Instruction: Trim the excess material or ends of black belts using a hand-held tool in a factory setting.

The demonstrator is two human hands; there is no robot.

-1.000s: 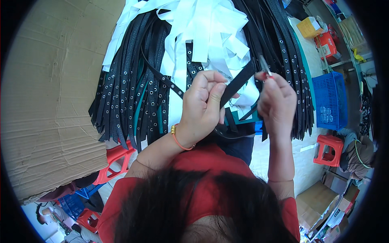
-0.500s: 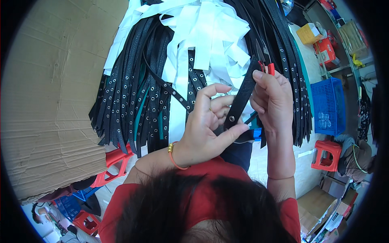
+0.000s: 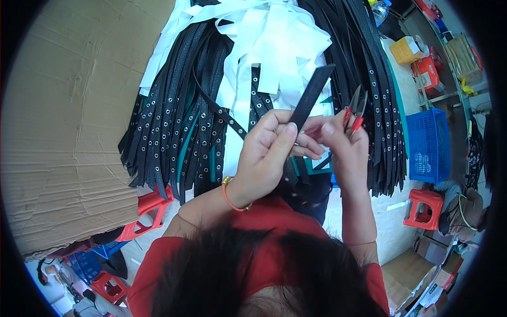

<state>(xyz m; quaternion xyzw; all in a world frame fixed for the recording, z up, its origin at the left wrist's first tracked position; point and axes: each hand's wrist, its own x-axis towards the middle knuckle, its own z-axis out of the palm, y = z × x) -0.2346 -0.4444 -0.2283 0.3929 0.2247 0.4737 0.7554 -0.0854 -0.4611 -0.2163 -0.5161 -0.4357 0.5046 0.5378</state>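
A black belt strap is pinched between the thumb and fingers of my left hand. Its cut-off upper end points up and to the right; the lower part hangs below the hand, smeared by motion. Red-handled scissors sit in my right hand, blades pointing up and slightly apart. The right fingertips are close beside the strap, and whether they touch it I cannot tell. Ahead of both hands lie white strips, between bundles of black straps with metal eyelets on the left and more eyeleted straps on the right.
Large cardboard covers the left side. To the right stand a blue plastic basket, a red stool, a yellow box and a red box. Another red stool is at the lower left, with a person beyond.
The strap has turned in my left hand, its eyelet end swinging down and its other end rising. My right hand has let go of the strap's upper end and dropped lower, still with the scissors.
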